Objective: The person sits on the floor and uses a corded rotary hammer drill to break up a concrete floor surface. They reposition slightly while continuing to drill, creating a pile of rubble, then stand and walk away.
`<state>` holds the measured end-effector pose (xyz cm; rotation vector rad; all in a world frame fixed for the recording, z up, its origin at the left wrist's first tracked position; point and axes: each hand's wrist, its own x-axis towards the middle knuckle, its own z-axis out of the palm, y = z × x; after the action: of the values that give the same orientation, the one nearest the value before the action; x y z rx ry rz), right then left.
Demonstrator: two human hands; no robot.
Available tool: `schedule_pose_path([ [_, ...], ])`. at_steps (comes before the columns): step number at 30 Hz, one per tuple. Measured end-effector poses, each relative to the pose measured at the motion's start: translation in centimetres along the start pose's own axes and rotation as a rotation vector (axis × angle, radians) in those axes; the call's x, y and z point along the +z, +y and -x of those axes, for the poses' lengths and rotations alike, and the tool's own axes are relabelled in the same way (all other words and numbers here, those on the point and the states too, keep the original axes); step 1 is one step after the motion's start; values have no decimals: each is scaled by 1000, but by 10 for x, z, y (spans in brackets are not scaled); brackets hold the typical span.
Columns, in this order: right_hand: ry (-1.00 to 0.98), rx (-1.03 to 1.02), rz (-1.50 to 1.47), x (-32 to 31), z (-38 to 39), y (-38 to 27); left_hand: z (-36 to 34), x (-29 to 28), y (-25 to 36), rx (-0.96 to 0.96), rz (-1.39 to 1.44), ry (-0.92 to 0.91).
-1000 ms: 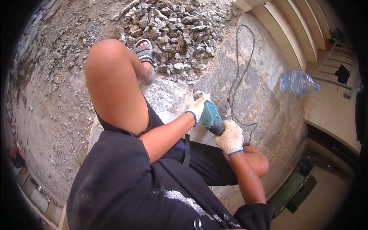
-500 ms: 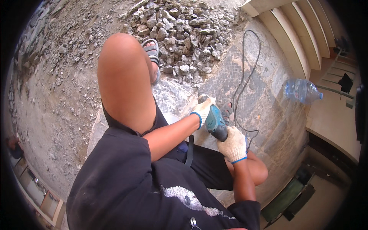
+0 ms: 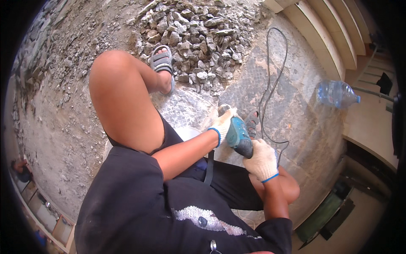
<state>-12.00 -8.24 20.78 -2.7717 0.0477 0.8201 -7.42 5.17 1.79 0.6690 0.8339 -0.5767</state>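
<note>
tool: teal handheld power tool (image 3: 238,136), looks like a small angle grinder, sitting low between the two hands, nose pointed down and away from the body at the stone slab (image 3: 186,112) under it

left hand: left hand (image 3: 223,122) in a white knit glove with a blue cuff, clenched round the front end of the tool, right over the working head, so the disc itself is hidden from here

right hand: right hand (image 3: 262,160), same sort of glove, wrapped tight on the rear of the body, closer to the torso than the left one

cord: black cable (image 3: 270,84) runs from behind the right-hand grip, loops away across the patterned floor and back again

step: I'd say this is mid-cut or mid-grind on the slab, both hands committed and the head pressed close to the stone, though I can't tell if it's actually spinning

next move: my guess is it calls for a steady two-handed push along the slab, keeping the cord loop behind the grip and off the cutting line

feet: one sandal (image 3: 162,63) beyond the left hand at the edge of the rubble, the other sandal (image 3: 252,122) just past the tool, pretty near the head, so worth watching

further out: pile of broken stone (image 3: 198,38) ahead of the grip, clear plastic water bottle (image 3: 337,94) lying well off to the right by the steps (image 3: 325,38)
</note>
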Motion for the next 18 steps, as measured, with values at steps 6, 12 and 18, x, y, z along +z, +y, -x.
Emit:
schedule_pose_path([
  [6, -6, 53, -5, 8, 1, -1, -4, -2, 3, -110, -69, -1],
  [12, 16, 28, -87, 9, 1, 3, -46, -23, -23, -166, -48, -103],
  [18, -207, 68, -158, -7, -8, 10, -77, -40, -45, -113, 5, -149],
])
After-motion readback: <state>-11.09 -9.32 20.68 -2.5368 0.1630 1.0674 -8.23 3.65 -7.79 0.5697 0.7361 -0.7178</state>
